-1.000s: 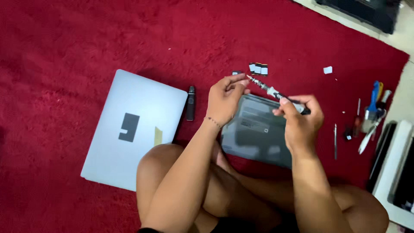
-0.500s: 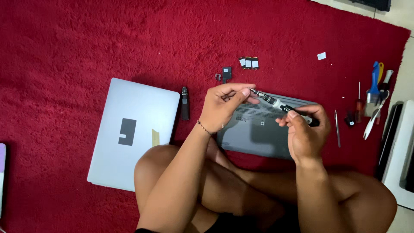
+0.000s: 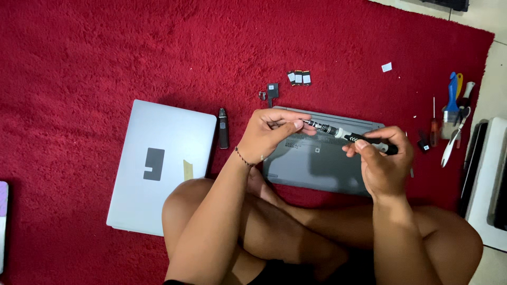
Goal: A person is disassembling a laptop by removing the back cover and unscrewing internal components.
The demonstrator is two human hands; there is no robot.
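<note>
The left hand (image 3: pixel 272 132) pinches the metal front end of a screwdriver (image 3: pixel 346 136) between thumb and fingertips, while the right hand (image 3: pixel 381 161) is closed around its dark handle. The screwdriver lies nearly level between the two hands, its long axis running left to right with a slight tilt: the tip end, at the left hand, sits a little farther from the person than the handle end at the right hand. The tip itself is hidden under the left fingers.

Directly beneath both hands lies a grey laptop (image 3: pixel 322 163), underside up, on the red carpet (image 3: pixel 105 53); whether the screwdriver touches it cannot be told. Just beyond the left hand are a small black part (image 3: pixel 272 89) and a tiny metal piece (image 3: pixel 262 95), and farther out a row of three small chips (image 3: pixel 299 77). To the left of the left hand stands a thin black pen-shaped device (image 3: pixel 224 128), and beyond it a closed silver laptop (image 3: pixel 161 166). To the right of the right hand, well apart, lie a red-handled small screwdriver (image 3: pixel 433 126) and a bunch of tools (image 3: pixel 455 105) with blue and yellow handles at the carpet's edge.
</note>
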